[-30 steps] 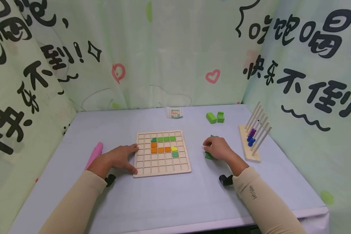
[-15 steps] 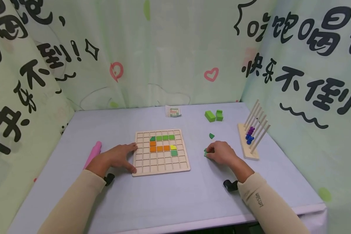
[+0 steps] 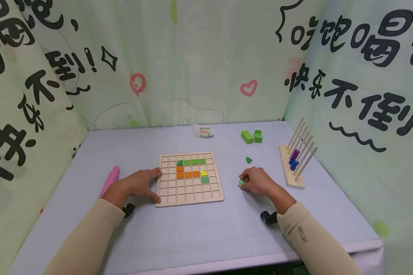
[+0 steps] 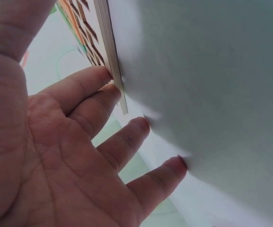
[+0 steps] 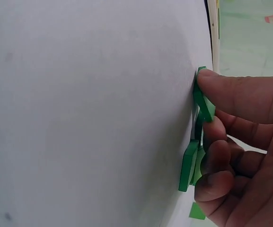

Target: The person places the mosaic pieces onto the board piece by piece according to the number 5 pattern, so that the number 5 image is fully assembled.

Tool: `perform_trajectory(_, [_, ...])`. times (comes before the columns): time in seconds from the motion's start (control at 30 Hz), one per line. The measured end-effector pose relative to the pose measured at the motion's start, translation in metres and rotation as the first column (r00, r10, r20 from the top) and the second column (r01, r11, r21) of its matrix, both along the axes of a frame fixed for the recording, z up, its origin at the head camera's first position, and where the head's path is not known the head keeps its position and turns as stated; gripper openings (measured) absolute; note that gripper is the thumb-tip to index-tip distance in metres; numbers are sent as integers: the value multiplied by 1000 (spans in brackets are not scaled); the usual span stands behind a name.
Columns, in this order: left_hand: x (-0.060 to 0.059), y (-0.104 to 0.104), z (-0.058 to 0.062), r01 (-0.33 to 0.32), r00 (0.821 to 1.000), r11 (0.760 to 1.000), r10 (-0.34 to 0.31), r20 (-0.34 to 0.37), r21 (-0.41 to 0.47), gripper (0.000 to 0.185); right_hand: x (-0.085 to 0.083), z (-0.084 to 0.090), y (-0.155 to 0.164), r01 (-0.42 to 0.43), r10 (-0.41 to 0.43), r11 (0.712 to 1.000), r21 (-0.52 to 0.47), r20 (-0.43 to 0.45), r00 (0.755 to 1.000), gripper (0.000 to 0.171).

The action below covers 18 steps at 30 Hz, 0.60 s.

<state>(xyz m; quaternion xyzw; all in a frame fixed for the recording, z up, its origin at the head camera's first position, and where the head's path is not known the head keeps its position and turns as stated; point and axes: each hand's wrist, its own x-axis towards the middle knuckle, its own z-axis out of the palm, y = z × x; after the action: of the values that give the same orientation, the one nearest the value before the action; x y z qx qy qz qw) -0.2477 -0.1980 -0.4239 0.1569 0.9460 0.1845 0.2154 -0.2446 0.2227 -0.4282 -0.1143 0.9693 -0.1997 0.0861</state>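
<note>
My left hand (image 3: 137,187) rests at the left edge of a wooden grid board (image 3: 189,195), thumb and fingers spread. In the left wrist view its fingertips (image 4: 103,73) touch the board's edge (image 4: 109,47) and the tabletop. Green, orange and yellow tiles sit in some of the board's cells. To the right of the board, my right hand (image 3: 259,181) pinches a green tile (image 5: 203,97) with the thumb on it, tilted close to the table. Another green tile (image 5: 188,165) lies beside the curled fingers, and more green shows behind it, partly hidden.
A small dark green piece (image 3: 249,160) lies beyond my right hand. Two green blocks (image 3: 247,136) and a printed grid card (image 3: 204,131) are at the back. A pegged wooden rack (image 3: 292,172) stands right; a pink object (image 3: 110,180) lies by my left forearm.
My right hand has shifted slightly toward me, uncovering the small dark green piece, and now pinches a tile that shows at its fingertips. My left hand stays at the board.
</note>
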Motion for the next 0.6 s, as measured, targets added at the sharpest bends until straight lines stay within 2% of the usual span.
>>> perform_trajectory(0.23, [0, 0, 1, 13, 1000, 1000, -13, -9, -10, 111, 0, 2, -1, -23, 23, 1000, -21, -20, 1000, 16])
perform_trajectory(0.4, [-1, -1, 1, 11, 1000, 1000, -11, -7, -11, 110, 0, 4, -7, -9, 9, 999, -40, 17, 1000, 12])
perform_trajectory(0.6, [-1, 0, -1, 9, 1000, 1000, -9, -8, -15, 111, -2, 2, -15, -11, 17, 993, -117, 50, 999, 10])
